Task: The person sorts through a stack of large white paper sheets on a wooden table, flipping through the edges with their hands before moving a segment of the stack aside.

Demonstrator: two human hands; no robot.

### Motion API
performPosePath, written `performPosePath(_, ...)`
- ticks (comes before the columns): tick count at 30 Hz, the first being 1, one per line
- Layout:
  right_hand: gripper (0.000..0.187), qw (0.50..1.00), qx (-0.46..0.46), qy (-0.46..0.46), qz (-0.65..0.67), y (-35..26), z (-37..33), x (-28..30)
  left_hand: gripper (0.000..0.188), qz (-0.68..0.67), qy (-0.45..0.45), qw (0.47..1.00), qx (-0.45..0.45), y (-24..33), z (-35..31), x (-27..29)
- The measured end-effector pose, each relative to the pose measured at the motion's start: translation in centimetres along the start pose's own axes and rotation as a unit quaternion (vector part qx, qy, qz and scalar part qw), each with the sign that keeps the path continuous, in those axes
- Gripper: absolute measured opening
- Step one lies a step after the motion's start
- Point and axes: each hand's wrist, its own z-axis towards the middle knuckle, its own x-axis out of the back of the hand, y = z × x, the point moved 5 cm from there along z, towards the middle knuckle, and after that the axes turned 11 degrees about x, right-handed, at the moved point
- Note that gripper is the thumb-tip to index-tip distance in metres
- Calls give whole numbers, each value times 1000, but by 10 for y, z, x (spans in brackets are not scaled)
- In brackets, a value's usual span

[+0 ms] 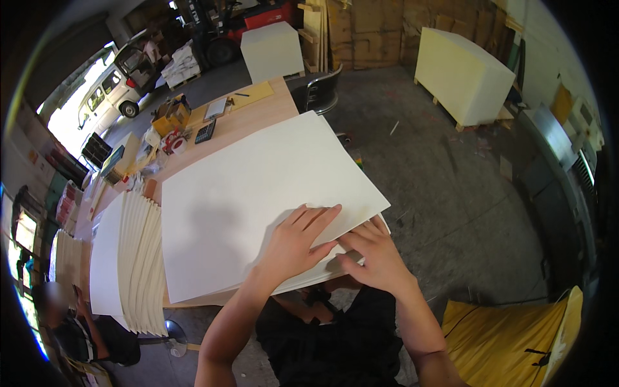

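A large white sheet (258, 168) lies on top of more white sheets (300, 280) at the near end of the table. My left hand (295, 242) rests flat on the top sheet near its close edge, fingers stretched out and thumb apart. Beside it, my right hand (377, 258) is at that same edge by the near right corner. Its fingers reach forward over the lower sheets, their tips partly covered by the top sheet, and the thumb points toward my left hand. To the left, a fanned stack of white sheets (142, 258) overhangs the table's edge.
On the wooden table (274, 106) are a calculator (205, 132), a clipboard (215, 109), a cardboard box (171, 115) and tape (178, 146). A person (84, 329) sits at the left. White blocks on pallets (461, 80), a chair (322, 90) and yellow cloth (503, 338) stand around.
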Motion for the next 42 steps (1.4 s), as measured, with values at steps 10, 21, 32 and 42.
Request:
performPosePath(10,37,969,-231,-48,-78,44,-17,55,57,-28,22,999,38,6,-1,5)
performPosePath(21,41,928,-247,192,203,43,15,23,27,-184,-18,980,67,-13,-3,6)
performPosePath(32,41,783,-349,206,472,50,16,18,52,-198,-17,978,66,-16,-2,6)
performPosePath(42,46,902,-296,177,259,49,18,19,31,-195,8,976,100,-5,-1,14)
